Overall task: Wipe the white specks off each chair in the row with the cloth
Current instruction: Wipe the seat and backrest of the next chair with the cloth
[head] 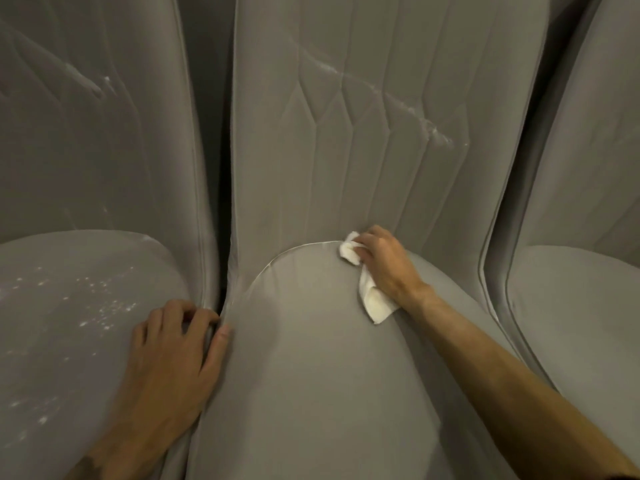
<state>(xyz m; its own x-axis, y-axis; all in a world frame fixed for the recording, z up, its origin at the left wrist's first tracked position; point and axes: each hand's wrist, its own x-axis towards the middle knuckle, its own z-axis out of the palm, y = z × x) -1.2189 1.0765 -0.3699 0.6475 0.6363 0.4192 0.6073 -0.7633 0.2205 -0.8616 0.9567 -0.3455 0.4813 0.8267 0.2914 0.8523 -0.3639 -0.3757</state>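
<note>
Likely a dining or seating room: grey padded chairs side by side in a row, stitched backs, dim light.

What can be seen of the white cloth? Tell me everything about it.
The white cloth is a small, soft, crumpled rag, plain and without print. The right hand clutches it, fingers pressing its bunched upper end into the crease where the middle chair's seat meets its backrest. Its lower end trails loose from under the palm toward the wrist, lying flat on the seat as a folded corner. Nothing else touches it; the left hand rests apart at the seat's left edge.
</note>
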